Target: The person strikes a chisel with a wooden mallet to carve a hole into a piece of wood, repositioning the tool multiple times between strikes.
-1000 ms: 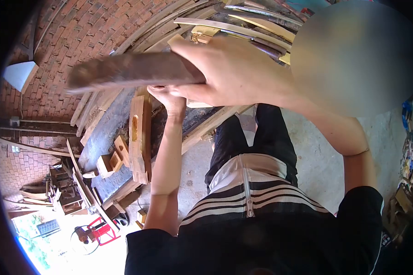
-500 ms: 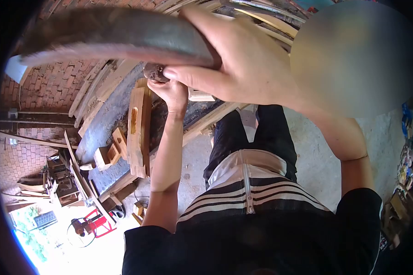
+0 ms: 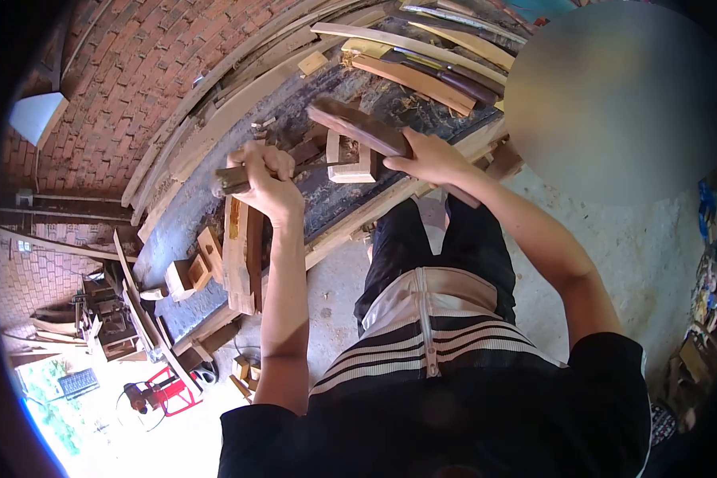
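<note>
While the left hand (image 3: 267,182) grips a chisel (image 3: 229,180) set against the small wood block (image 3: 357,166) near the bench's (image 3: 175,239) front edge, the right hand (image 3: 432,159) clasps a dark wooden club (image 3: 354,126) above it. No clamp visible: a glancing blow could skid the block or catch fingers.

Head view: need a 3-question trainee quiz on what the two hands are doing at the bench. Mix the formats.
1. True or false: the left hand is closed around a chisel.
2. Multiple choice: the right hand holds
A) a red saw
B) a dark wooden club
C) nothing
3. Short answer: what does the chisel's blade point at?

Key
1. True.
2. B.
3. The pale wood block on the workbench.
</note>
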{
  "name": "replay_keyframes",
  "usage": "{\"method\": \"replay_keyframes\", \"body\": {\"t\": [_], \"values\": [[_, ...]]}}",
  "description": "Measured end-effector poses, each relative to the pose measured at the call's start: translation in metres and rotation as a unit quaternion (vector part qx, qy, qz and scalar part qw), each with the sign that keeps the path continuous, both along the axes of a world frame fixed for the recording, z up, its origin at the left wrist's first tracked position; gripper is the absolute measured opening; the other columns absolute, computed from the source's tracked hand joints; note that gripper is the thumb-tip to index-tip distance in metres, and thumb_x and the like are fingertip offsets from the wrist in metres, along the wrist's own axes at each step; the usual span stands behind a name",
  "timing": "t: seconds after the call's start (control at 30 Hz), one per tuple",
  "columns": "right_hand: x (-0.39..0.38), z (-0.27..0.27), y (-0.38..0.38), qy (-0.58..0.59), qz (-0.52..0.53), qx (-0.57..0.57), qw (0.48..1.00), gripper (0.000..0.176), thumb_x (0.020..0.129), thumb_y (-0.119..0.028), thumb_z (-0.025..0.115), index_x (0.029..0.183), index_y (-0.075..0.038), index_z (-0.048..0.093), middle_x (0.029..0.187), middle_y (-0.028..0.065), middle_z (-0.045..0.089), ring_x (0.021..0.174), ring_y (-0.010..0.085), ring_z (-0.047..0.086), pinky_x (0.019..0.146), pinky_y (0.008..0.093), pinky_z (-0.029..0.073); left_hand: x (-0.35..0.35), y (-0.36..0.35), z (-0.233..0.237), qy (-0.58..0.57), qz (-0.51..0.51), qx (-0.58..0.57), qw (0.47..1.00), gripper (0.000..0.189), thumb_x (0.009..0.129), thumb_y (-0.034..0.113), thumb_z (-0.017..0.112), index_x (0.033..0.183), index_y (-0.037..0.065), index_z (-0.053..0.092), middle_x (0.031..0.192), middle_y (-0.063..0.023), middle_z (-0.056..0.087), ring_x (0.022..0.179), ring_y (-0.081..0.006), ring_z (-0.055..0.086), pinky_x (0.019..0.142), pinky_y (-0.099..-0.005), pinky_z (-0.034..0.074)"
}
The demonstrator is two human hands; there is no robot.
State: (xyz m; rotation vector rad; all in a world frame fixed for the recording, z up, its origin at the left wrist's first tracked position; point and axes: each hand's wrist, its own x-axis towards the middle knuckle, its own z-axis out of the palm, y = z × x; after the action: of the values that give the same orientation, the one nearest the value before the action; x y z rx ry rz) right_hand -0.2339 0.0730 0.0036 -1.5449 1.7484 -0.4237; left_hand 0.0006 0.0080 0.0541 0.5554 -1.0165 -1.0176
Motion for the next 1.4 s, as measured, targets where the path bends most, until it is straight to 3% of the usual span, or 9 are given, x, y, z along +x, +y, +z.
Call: {"method": "replay_keyframes", "body": {"t": [0.1, 0.2, 0.6, 1.03, 1.13, 1.17, 1.23, 1.37, 1.4], "values": [[0.009, -0.026, 0.011, 0.069, -0.021, -0.077, 0.994, 0.067, 0.087, -0.051, 0.066, 0.127, 0.0, 0.048, 0.083, 0.0241, 0.071, 0.085, 0.0405, 0.072, 0.077, 0.0499, 0.057, 0.014, -0.01, -0.007, 0.074, 0.064, 0.044, 0.994, 0.029, 0.098, 0.013, 0.056, 0.074, 0.011, 0.039, 0.054, 0.0002, 0.039, 0.042, -0.0098, 0.034, 0.041, -0.0277, 0.028], [0.009, -0.033, 0.014, 0.068, -0.024, -0.09, 0.993, 0.07, 0.089, -0.049, 0.065, 0.128, 0.005, 0.045, 0.086, 0.0301, 0.069, 0.087, 0.0486, 0.067, 0.077, 0.0563, 0.054, 0.023, -0.026, -0.012, 0.116, 0.121, 0.11, 0.98, 0.038, 0.098, 0.018, 0.059, 0.067, 0.012, 0.038, 0.053, 0.001, 0.037, 0.043, -0.0099, 0.034, 0.042, -0.0273, 0.027], [0.013, -0.035, 0.018, 0.102, -0.035, -0.091, 0.99, 0.064, 0.088, -0.05, 0.066, 0.125, -0.002, 0.048, 0.089, 0.0285, 0.07, 0.087, 0.0475, 0.07, 0.077, 0.0548, 0.056, -0.02, -0.025, 0.019, 0.036, -0.021, 0.038, 0.998, 0.033, 0.098, 0.015, 0.062, 0.072, 0.01, 0.042, 0.053, -0.0016, 0.042, 0.039, -0.0097, 0.035, 0.037, -0.0273, 0.026], [0.014, -0.045, 0.019, 0.026, -0.058, -0.111, 0.992, 0.06, 0.086, -0.049, 0.068, 0.117, 0.0, 0.052, 0.085, 0.0265, 0.069, 0.08, 0.0436, 0.07, 0.074, 0.0523, 0.054, -0.037, 0.005, 0.01, -0.019, 0.037, 0.006, 0.999, 0.025, 0.097, 0.008, 0.061, 0.081, 0.009, 0.043, 0.054, -0.0028, 0.04, 0.039, -0.0095, 0.034, 0.037, -0.0282, 0.027], [0.004, -0.022, 0.008, -0.054, -0.053, -0.105, 0.992, 0.066, 0.084, -0.049, 0.071, 0.124, 0.002, 0.055, 0.088, 0.0228, 0.069, 0.078, 0.0365, 0.07, 0.077, 0.0484, 0.054, -0.032, 0.011, 0.003, -0.016, 0.011, -0.002, 1.0, 0.024, 0.098, 0.007, 0.06, 0.083, 0.008, 0.042, 0.053, -0.0028, 0.04, 0.039, -0.0096, 0.034, 0.037, -0.0279, 0.027], [0.005, -0.001, 0.008, -0.097, -0.056, -0.161, 0.981, 0.069, 0.085, -0.048, 0.072, 0.13, 0.001, 0.055, 0.084, 0.0161, 0.068, 0.064, 0.0254, 0.067, 0.063, 0.0412, 0.055, -0.03, 0.011, 0.001, -0.021, 0.013, -0.005, 1.0, 0.024, 0.098, 0.007, 0.059, 0.083, 0.008, 0.041, 0.053, -0.0029, 0.039, 0.039, -0.0097, 0.034, 0.037, -0.0277, 0.026], [0.014, 0.094, 0.019, -0.189, -0.053, -0.119, 0.973, 0.058, 0.086, -0.046, 0.07, 0.121, -0.001, 0.059, 0.083, 0.0162, 0.071, 0.066, 0.0276, 0.069, 0.065, 0.0401, 0.054, -0.031, 0.012, 0.003, -0.025, 0.018, -0.001, 1.0, 0.024, 0.098, 0.007, 0.059, 0.083, 0.008, 0.041, 0.054, -0.0031, 0.04, 0.039, -0.01, 0.034, 0.037, -0.0277, 0.027], [0.024, 0.159, 0.012, -0.169, 0.043, -0.479, 0.86, 0.052, 0.088, -0.038, 0.074, 0.12, -0.002, 0.056, 0.075, 0.0077, 0.063, 0.055, 0.0164, 0.063, 0.05, 0.0313, 0.051, -0.039, 0.014, 0.01, -0.072, 0.055, -0.005, 0.996, 0.026, 0.095, 0.007, 0.064, 0.079, 0.008, 0.044, 0.056, -0.0034, 0.048, 0.04, -0.0084, 0.04, 0.035, -0.0257, 0.03], [0.028, 0.175, 0.023, -0.179, 0.05, -0.451, 0.873, 0.047, 0.087, -0.037, 0.075, 0.115, -0.003, 0.057, 0.075, 0.0099, 0.064, 0.061, 0.0238, 0.066, 0.058, 0.0357, 0.052, -0.041, 0.016, 0.013, -0.069, 0.046, -0.013, 0.996, 0.026, 0.093, 0.004, 0.066, 0.075, 0.007, 0.046, 0.056, -0.0053, 0.053, 0.04, -0.0073, 0.045, 0.034, -0.0237, 0.03]]}}
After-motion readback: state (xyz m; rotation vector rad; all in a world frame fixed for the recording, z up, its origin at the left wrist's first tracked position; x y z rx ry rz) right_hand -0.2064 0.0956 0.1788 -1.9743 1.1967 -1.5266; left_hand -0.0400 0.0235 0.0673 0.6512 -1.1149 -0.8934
